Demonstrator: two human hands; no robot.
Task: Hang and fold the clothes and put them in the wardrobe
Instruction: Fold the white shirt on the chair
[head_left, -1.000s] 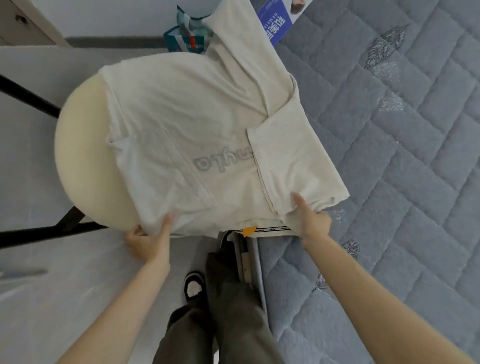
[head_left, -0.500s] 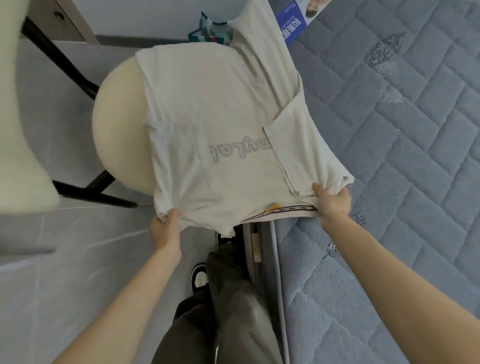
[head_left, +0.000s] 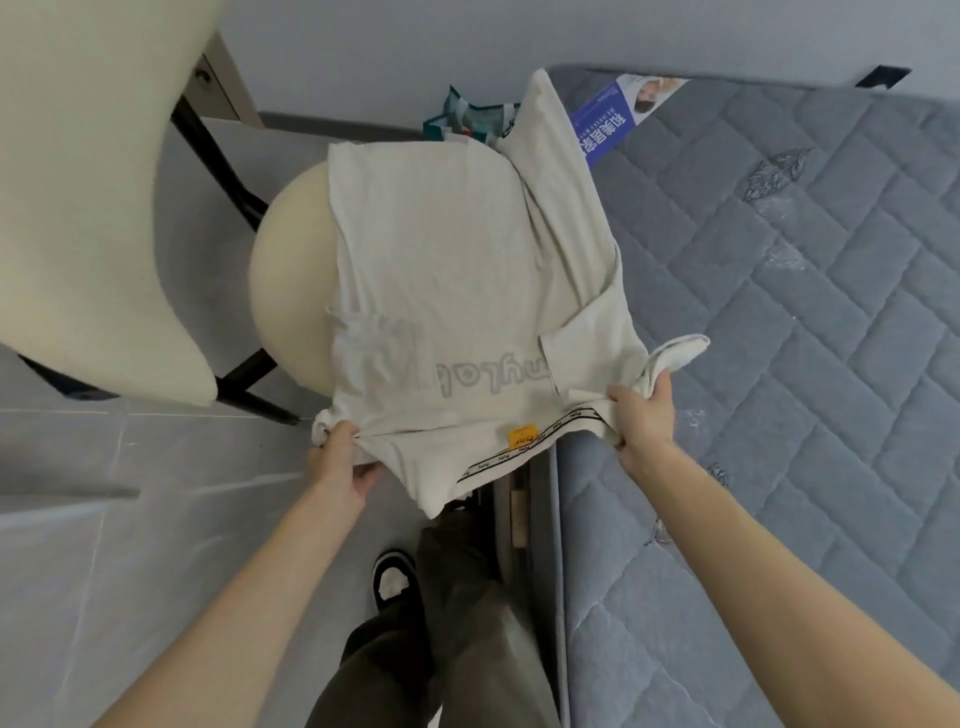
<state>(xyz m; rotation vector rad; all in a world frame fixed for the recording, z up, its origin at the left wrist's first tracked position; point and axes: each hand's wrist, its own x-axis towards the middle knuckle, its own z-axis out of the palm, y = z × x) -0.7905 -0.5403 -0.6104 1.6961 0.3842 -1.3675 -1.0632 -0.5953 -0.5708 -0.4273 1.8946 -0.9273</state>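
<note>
Raised since earlier, the folded cream cotton T-shirt (head_left: 457, 291) overhangs the near edge of the round cream stool (head_left: 291, 280); curled fingers of left hand (head_left: 343, 467) and right hand (head_left: 641, 415) pinch its corners.

Left hand (head_left: 340, 462), right hand (head_left: 641, 421) gripping cream shirt (head_left: 467, 291); round stool (head_left: 291, 291)

Narrow passage between cream upholstered chair (head_left: 93, 234) and grey quilted mattress (head_left: 805, 415)
A round cream stool (head_left: 291, 291) and black chair legs (head_left: 213, 156) block the middle; the pale grey tiled floor (head_left: 130, 571) at lower left lies open.
</note>
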